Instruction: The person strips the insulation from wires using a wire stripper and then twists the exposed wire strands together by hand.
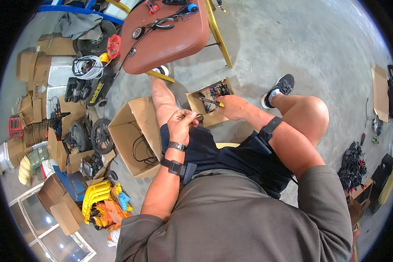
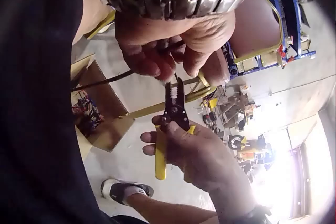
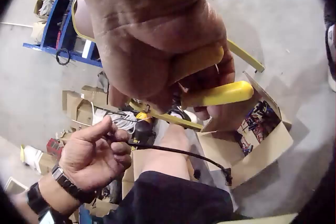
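Note:
My left hand (image 1: 179, 127), with a metal watch at its wrist, pinches a black cable (image 3: 170, 148) between thumb and fingers. In the right wrist view the cable trails down to a dark connector (image 3: 228, 175). A wire stripper (image 2: 175, 109) with yellow handles is gripped in my right hand (image 1: 234, 108). Its jaws stand slightly apart in the left wrist view, tips close below the left fingertips. The right palm hides part of the handles in the right wrist view. Beyond the hands, a small cardboard box (image 1: 215, 118) holds several coloured connectors and wires.
A larger open carton (image 1: 123, 124) with black cables inside stands left of my legs. Ahead is a brown padded chair (image 1: 170, 48) with pliers and tape on its seat. Boxes, wheels (image 1: 102, 135) and yellow plastic parts (image 1: 96, 195) crowd the left floor. Black cables (image 1: 353, 163) lie piled right.

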### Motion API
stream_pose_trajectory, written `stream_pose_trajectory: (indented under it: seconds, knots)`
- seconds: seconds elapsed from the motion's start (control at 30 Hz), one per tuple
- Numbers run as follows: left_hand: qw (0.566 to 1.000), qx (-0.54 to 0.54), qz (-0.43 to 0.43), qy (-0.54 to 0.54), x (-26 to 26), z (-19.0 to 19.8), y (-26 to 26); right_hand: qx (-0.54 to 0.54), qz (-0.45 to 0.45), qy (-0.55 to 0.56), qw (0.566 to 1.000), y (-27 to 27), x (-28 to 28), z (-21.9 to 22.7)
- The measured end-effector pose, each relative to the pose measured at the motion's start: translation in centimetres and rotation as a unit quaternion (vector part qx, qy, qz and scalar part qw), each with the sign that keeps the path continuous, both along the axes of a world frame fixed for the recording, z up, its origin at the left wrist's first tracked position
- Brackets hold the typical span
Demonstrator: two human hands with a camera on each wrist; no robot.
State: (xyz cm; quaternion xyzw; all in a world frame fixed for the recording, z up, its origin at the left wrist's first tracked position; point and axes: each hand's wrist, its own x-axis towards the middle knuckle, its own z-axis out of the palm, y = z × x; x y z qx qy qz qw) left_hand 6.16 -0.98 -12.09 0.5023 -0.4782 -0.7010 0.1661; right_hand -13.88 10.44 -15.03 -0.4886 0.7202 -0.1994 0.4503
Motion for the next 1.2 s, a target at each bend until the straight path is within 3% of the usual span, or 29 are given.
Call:
stream_pose_trajectory:
  seconds: [0.3,0.57,0.6,0.7,0.87,0.97,1.13,1.2]
  knots:
    - [0.993,0.055,-0.025,0.104,0.2,1.3,-0.5,-0.036,-0.065,-0.095,0.993,-0.5,-0.4,1.8]
    - [0.983,-0.044,-0.088,0.153,-3.0,6.8,1.1,-0.124,-0.163,-0.257,0.944,0.0,-0.2,4.8]
    - [0.982,-0.060,-0.094,0.153,-3.4,7.4,1.3,-0.080,-0.137,-0.318,0.935,-0.4,-0.4,4.6]
    - [0.981,-0.107,-0.074,0.141,-4.7,9.2,2.1,-0.092,-0.153,-0.418,0.890,-0.5,-0.1,4.4]
    - [0.970,-0.199,-0.024,0.139,-6.2,10.9,2.1,-0.165,-0.151,-0.439,0.870,-1.4,0.2,1.5]
    - [0.966,-0.218,0.004,0.141,-6.6,11.9,2.0,-0.139,-0.163,-0.513,0.831,-0.3,-0.4,5.6]
    - [0.958,-0.243,0.004,0.154,-6.4,11.8,1.6,-0.139,-0.141,-0.485,0.852,0.0,-0.8,7.3]
    - [0.956,-0.249,-0.012,0.157,-6.3,12.7,2.2,-0.141,-0.124,-0.507,0.841,0.2,-0.9,7.6]
